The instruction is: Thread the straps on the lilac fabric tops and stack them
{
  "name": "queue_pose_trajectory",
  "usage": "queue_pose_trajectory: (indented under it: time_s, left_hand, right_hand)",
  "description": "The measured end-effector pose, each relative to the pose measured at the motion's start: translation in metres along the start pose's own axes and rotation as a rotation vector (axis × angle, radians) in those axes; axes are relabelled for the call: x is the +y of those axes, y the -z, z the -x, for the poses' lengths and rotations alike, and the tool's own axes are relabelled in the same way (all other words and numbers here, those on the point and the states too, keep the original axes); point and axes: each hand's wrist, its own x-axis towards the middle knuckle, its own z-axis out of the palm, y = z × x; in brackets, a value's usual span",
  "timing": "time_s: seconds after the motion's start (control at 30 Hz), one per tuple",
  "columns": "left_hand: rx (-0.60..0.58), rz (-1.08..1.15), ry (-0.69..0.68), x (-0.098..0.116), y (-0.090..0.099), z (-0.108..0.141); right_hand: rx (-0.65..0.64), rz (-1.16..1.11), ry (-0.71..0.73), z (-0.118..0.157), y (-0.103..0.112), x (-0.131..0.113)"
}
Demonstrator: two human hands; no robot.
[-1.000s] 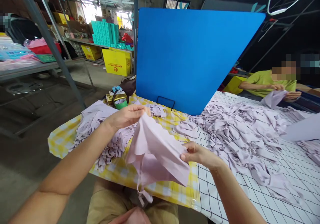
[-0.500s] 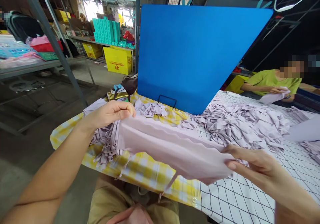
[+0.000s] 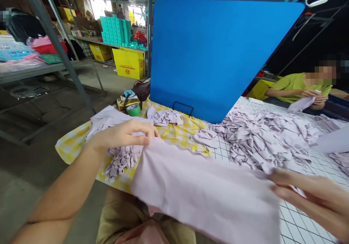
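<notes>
A pale lilac piece of fabric [image 3: 209, 189] is stretched between my two hands, hanging in front of the table's near edge and over my lap. My left hand [image 3: 133, 133] pinches its upper left corner between thumb and fingers. At the upper right corner, my right hand [image 3: 305, 191] grips the cloth, its fingers somewhat blurred. Behind my left hand lies a stack of similar lilac pieces [image 3: 105, 117], with strips of the cloth [image 3: 124, 162] dangling below it.
A large heap of lilac cloth pieces [image 3: 267, 137] covers the table's right side. An upright blue board [image 3: 218, 59] stands at the back. Green tape [image 3: 133, 109] lies near a dark bag [image 3: 141, 90]. Across the table, a person in a yellow-green shirt [image 3: 291, 86] handles cloth.
The fabric has opened out from a folded, bunched strip into a wider hanging sheet. My left hand has moved right and slightly down; my right hand has moved right, drawing the cloth along.
</notes>
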Motion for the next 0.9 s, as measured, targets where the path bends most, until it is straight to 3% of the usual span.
queue_pose_trajectory:
  time_s: [0.07,0.13,0.23,0.33,0.57,0.7,0.83,0.9]
  left_hand:
    - [-0.046,-0.079,0.176,-0.036,-0.023,-0.017]
    - [-0.054,-0.206,0.307,-0.076,-0.054,-0.034]
    - [0.025,-0.298,0.391,-0.126,-0.097,-0.052]
    - [0.098,-0.327,0.484,-0.155,-0.118,-0.063]
    - [0.249,-0.335,0.624,-0.177,-0.117,-0.076]
    - [0.303,-0.367,0.653,-0.186,-0.124,-0.082]
    - [0.387,-0.438,0.632,-0.18,-0.14,-0.076]
    - [0.394,-0.506,0.546,-0.172,-0.154,-0.067]
  right_hand:
    - [-0.225,-0.045,-0.092,-0.025,-0.026,0.001]
    - [-0.316,-0.016,-0.163,-0.048,-0.068,0.014]
    - [-0.341,0.061,-0.22,-0.067,-0.136,0.045]
    - [-0.328,0.115,-0.258,-0.072,-0.175,0.067]
    - [-0.224,0.187,-0.258,-0.089,-0.181,0.087]
    - [-0.138,0.213,-0.244,-0.097,-0.196,0.094]
    - [0.044,0.278,-0.271,-0.087,-0.216,0.084]
    - [0.093,0.303,-0.257,-0.076,-0.227,0.073]
